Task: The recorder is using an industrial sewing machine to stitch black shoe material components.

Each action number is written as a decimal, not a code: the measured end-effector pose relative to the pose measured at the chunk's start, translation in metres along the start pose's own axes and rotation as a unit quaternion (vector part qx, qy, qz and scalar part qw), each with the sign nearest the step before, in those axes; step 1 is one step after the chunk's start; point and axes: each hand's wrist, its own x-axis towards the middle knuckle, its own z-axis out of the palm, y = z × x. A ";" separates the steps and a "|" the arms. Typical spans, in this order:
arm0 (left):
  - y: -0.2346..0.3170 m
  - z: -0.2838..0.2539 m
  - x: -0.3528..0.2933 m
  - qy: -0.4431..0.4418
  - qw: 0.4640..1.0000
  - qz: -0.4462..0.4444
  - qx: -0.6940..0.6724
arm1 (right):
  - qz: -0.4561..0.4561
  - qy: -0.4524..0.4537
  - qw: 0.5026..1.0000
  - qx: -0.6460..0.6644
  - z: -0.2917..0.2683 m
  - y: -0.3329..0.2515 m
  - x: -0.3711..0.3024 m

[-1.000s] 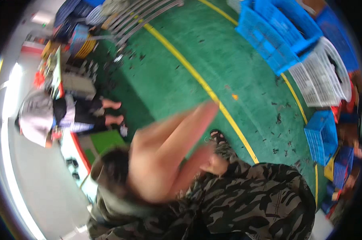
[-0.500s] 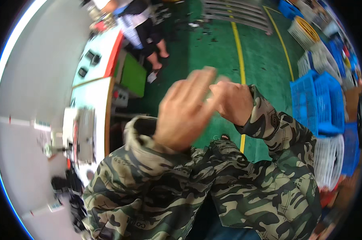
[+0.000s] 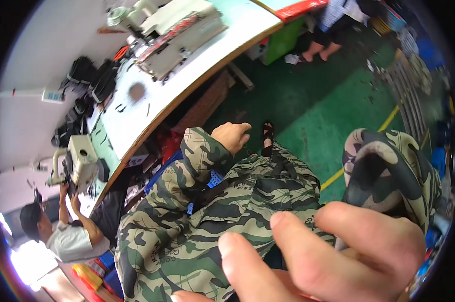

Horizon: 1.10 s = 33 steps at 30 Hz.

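My left hand [image 3: 230, 137] reaches out at waist height from a camouflage sleeve [image 3: 199, 151]. Its index finger is stretched, the thumb stands apart, and I see nothing held in it. Large and near at the lower right is my right hand [image 3: 333, 251], its bent fingers spread, with nothing visible between them. The right sleeve [image 3: 398, 156] folds at the elbow so that this hand comes back toward the camera. Below the hands hangs the camouflage jacket [image 3: 267, 199]. Neither hand touches the white worktable [image 3: 212, 53] on the left.
A sewing machine [image 3: 184, 38] stands on the worktable, with black fabric bundles [image 3: 81, 70] beside it. At the lower left a co-worker [image 3: 79, 244] sits at another sewing machine [image 3: 83, 156]. A blue plastic basket [image 3: 215, 178] is by my left arm. A metal rack [image 3: 406, 95] lies far right.
My hands, close together in front of me before, are now apart. The right has come up near the camera; the left is lower. The view has turned toward the worktable and co-worker.
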 end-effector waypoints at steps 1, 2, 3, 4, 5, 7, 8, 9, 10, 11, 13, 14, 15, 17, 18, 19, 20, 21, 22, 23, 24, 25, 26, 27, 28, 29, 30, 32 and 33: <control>-0.010 -0.006 0.003 -0.015 0.997 -0.048 -0.055 | -0.010 -0.004 1.000 0.018 0.005 0.012 0.006; -0.021 -0.014 0.008 -0.028 0.989 -0.093 -0.109 | -0.027 -0.006 0.999 0.036 0.012 0.028 0.013; -0.030 -0.028 0.006 0.031 0.993 -0.045 -0.106 | -0.049 0.000 0.997 0.066 0.021 0.044 0.019; -0.036 -0.046 -0.005 -0.008 0.965 -0.184 -0.186 | -0.078 0.007 0.992 0.100 0.031 0.066 0.027; -0.043 -0.047 -0.004 0.011 0.960 -0.188 -0.207 | -0.099 -0.004 0.988 0.118 0.037 0.079 0.033; -0.074 -0.041 -0.014 0.069 0.945 -0.227 -0.224 | -0.132 -0.059 0.965 0.221 0.057 0.114 0.037; -0.087 -0.036 -0.010 0.049 0.934 -0.243 -0.257 | -0.047 -0.113 0.962 0.245 0.066 0.126 0.031; -0.096 -0.028 -0.001 0.030 0.922 -0.252 -0.292 | -0.048 -0.230 0.908 0.347 0.076 0.158 0.013; -0.101 -0.024 0.008 0.013 0.911 -0.253 -0.325 | 0.010 -0.277 0.771 0.573 0.083 0.190 -0.009; -0.114 -0.020 0.001 0.006 0.901 -0.276 -0.336 | 0.165 -0.437 0.565 0.681 0.105 0.227 -0.036; -0.132 -0.010 -0.010 0.036 0.868 -0.314 -0.383 | 0.312 -0.406 0.819 0.261 0.148 0.265 -0.111; -0.145 -0.015 -0.012 0.046 0.863 -0.317 -0.391 | 0.166 -0.446 0.868 -0.145 0.150 0.271 -0.138; -0.159 -0.019 -0.026 0.074 0.852 -0.335 -0.397 | 0.288 -0.414 0.857 0.103 0.160 0.279 -0.153; -0.194 -0.046 -0.035 0.153 0.793 -0.366 -0.462 | 0.473 -0.309 0.692 0.448 0.167 0.278 -0.146; -0.219 -0.046 -0.052 0.188 0.757 -0.379 -0.498 | 0.535 -0.250 0.584 0.557 0.175 0.260 -0.142; -0.244 -0.067 -0.055 0.257 0.705 -0.379 -0.541 | 0.535 -0.259 0.617 0.516 0.185 0.256 -0.138; -0.300 -0.061 -0.058 0.367 0.667 -0.278 -0.586 | 0.529 -0.267 0.649 0.478 0.199 0.252 -0.135; -0.331 -0.097 -0.057 0.372 0.623 -0.269 -0.634 | 0.492 -0.293 0.718 0.397 0.210 0.255 -0.132; -0.365 -0.141 -0.060 0.378 0.576 -0.261 -0.676 | 0.493 -0.284 0.725 0.388 0.224 0.254 -0.127; -0.417 -0.171 -0.075 0.361 0.583 -0.296 -0.665 | 0.514 -0.262 0.691 0.435 0.236 0.251 -0.109; -0.501 -0.187 -0.170 0.244 0.612 0.032 -0.752 | 0.501 -0.256 0.650 0.510 0.254 0.245 -0.083; -0.500 -0.225 -0.119 0.383 0.542 -0.088 -0.743 | 0.542 -0.237 0.648 0.480 0.253 0.240 -0.089; -0.479 -0.270 -0.074 0.461 0.480 -0.176 -0.725 | 0.587 -0.198 0.651 0.439 0.255 0.239 -0.094; -0.478 -0.303 -0.072 0.498 0.447 -0.205 -0.714 | 0.609 -0.173 0.654 0.415 0.261 0.235 -0.090; -0.478 -0.331 -0.072 0.525 0.415 -0.231 -0.707 | 0.611 -0.168 0.656 0.410 0.269 0.232 -0.081; -0.497 -0.347 -0.071 0.503 0.406 -0.232 -0.727 | 0.626 -0.153 0.639 0.419 0.277 0.229 -0.071; -0.518 -0.363 -0.075 0.481 0.396 -0.234 -0.746 | 0.641 -0.138 0.621 0.429 0.284 0.225 -0.060; -0.643 -0.345 -0.172 0.592 0.648 -0.170 -0.448 | 0.616 -0.166 0.613 0.467 0.308 0.221 -0.031; -0.682 -0.357 -0.208 0.584 0.689 -0.152 -0.402 | 0.611 -0.159 0.599 0.492 0.318 0.221 -0.022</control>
